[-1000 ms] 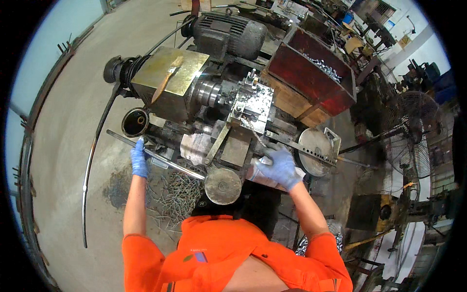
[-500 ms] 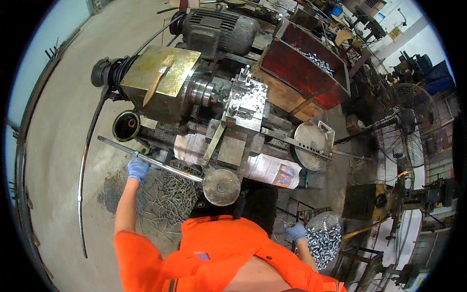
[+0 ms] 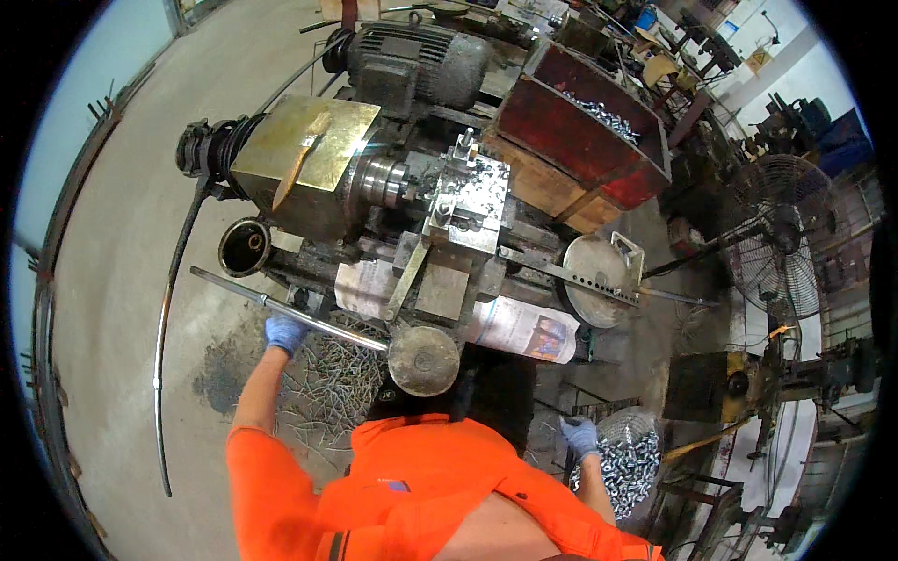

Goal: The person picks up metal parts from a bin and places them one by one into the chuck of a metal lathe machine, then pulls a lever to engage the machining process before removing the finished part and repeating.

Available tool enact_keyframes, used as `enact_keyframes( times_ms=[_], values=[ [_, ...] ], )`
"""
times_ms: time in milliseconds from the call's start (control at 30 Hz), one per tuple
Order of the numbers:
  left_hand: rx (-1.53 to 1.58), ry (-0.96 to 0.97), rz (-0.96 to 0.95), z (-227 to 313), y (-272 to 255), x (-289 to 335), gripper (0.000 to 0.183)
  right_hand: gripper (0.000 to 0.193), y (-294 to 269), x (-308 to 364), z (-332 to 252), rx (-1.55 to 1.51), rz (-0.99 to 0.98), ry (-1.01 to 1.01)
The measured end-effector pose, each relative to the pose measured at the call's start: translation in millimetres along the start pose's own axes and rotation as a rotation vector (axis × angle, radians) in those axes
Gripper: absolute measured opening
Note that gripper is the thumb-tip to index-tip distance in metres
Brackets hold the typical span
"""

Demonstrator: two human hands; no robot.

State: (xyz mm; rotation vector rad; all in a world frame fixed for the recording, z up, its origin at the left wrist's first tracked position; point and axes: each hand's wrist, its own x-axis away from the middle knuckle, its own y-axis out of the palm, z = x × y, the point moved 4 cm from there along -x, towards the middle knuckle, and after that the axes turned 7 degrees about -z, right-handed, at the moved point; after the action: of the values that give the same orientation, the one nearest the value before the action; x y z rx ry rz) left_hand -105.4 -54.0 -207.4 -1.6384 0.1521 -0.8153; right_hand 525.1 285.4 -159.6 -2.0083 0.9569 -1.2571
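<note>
Station: metal lathe [image 3: 475, 201], taken as landmark for all places below.

Workpieces: small shiny metal pieces [image 3: 630, 467], heaped in a wire basket [image 3: 613, 424] right of the lathe and toward the operator. Similar pieces [image 3: 608, 118] lay in a red bin [image 3: 552, 126] beyond the lathe, to its right.

Progress: I could make out no piece in the lathe's chuck [image 3: 382, 181], so the station looked, in my judgement, to be between pieces. Both containers held stock; which was finished and which was left could not be told.

Right hand [image 3: 580, 436], blue glove: at the basket's near-left edge, right of the lathe's front. Grip partly curled; whether it held a piece I could not tell.

Left hand [image 3: 285, 333], blue glove: left of the lathe's front, just below a long metal bar [image 3: 323, 324]. Grip seen mostly from the back; its closure, and any contact with the bar, could not be made out.

Sundries: wooden-handled brush [image 3: 295, 173] atop the lathe's left end; newspaper sheet [image 3: 524, 327] at its front right; curled shavings [image 3: 341, 385] on the floor at its front left.
</note>
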Motion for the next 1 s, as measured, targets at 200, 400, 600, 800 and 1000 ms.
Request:
enact_keyframes(
  times_ms=[200, 400, 600, 800, 1000],
  values=[
    [0.139, -0.080, -0.007, -32.8, 16.8, -8.3, 0.034, 0.024, -67.1, -19.9, -34.3, -0.071, 0.210, -0.177],
    [0.154, -0.114, 0.006, -39.0, -34.7, 32.9, 0.036, 0.024, -145.6, -12.0, -234.2, -0.002, 0.331, -0.515],
    [0.597, -0.175, 0.483, -129.1, -145.4, 98.1, 0.032, 0.025, -136.3, 18.1, -461.2, 0.092, 0.243, -1.137],
    [0.265, -0.414, 0.769, -208.5, -217.4, 183.8, 0.035, 0.035, -57.8, 23.7, -598.0, 0.654, 0.149, -1.313],
    [0.375, -0.733, 0.501, -169.4, -142.3, 196.0, 0.050, 0.046, -23.2, -8.6, -618.4, 0.758, 0.191, -1.276]
  ],
)
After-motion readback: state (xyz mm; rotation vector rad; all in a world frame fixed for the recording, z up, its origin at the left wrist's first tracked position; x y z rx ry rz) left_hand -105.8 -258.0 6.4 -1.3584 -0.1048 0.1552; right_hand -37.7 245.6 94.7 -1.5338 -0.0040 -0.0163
